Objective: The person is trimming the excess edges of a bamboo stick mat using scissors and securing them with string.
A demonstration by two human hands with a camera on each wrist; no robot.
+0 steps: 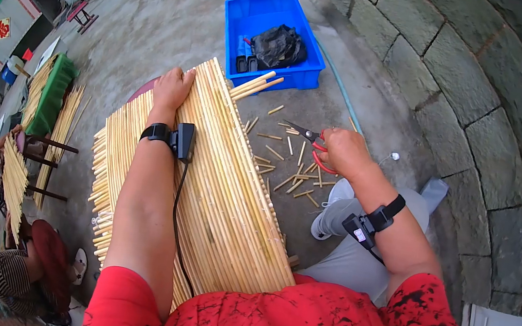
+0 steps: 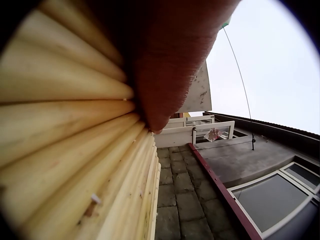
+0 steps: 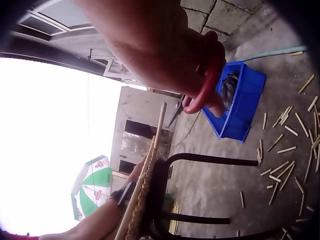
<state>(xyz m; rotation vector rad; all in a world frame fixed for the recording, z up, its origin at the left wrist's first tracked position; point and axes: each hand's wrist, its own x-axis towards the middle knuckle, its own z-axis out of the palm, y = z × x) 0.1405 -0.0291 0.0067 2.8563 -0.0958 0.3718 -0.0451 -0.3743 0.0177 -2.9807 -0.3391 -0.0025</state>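
A mat of pale reed-like sticks (image 1: 231,179), bound side by side, lies across the person's front. The left hand (image 1: 172,88) rests on its far part, back of the hand upward; in the left wrist view that hand (image 2: 165,65) touches the ridged sticks (image 2: 65,115). To the right of the mat, the right hand (image 1: 344,151) grips red-handled scissors (image 1: 306,132), the dark blades pointing toward the mat's edge. The right wrist view shows a red handle loop (image 3: 210,85) around the fingers. A few sticks (image 1: 256,86) jut past the mat's right edge near its far end.
Short cut stick pieces (image 1: 303,177) litter the concrete below. Beyond stands a blue bin (image 1: 280,7) holding a black bag (image 1: 280,47). A stool's dark legs (image 3: 215,159) show under the mat. A stone wall (image 1: 456,71) borders the right; other people (image 1: 9,266) sit at left.
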